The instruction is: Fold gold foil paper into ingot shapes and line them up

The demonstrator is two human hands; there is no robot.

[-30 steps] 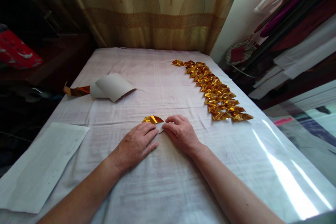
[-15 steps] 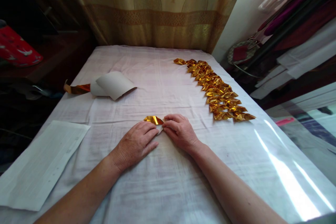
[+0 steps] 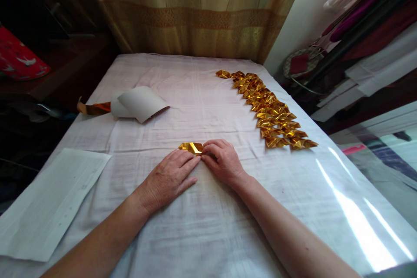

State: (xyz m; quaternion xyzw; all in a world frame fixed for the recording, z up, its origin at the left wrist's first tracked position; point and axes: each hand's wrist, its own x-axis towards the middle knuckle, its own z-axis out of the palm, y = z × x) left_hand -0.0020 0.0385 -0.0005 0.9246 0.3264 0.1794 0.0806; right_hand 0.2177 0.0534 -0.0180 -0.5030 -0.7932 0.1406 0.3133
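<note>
On the white cloth in front of me lies a small piece of gold foil paper [image 3: 191, 147], partly folded, with its shiny side up. My left hand [image 3: 169, 178] lies flat over its near left edge, fingers stretched and thumb held apart. The thumb and fingers of my right hand [image 3: 224, 160] are closed on the right end of the foil paper. Both hands cover part of the piece, so its lower edge is hidden. Rows of folded gold foil pieces [image 3: 269, 110] rest to the right and farther back, one of them [image 3: 223, 74] a little apart.
A curled grey-white sheet [image 3: 141, 104] with a gold foil strip [image 3: 94, 108] at its end lies back left. Nearer on the left is a flat white paper sheet [image 3: 55, 200]. A curtain [image 3: 202, 17] hangs behind the cloth-covered table [image 3: 208, 234]. Clothes [image 3: 384, 61] hang at right.
The pale flap at the near right of the foil paper has been folded over and no longer shows. My left fingertips have shifted slightly right, closer to my right hand.
</note>
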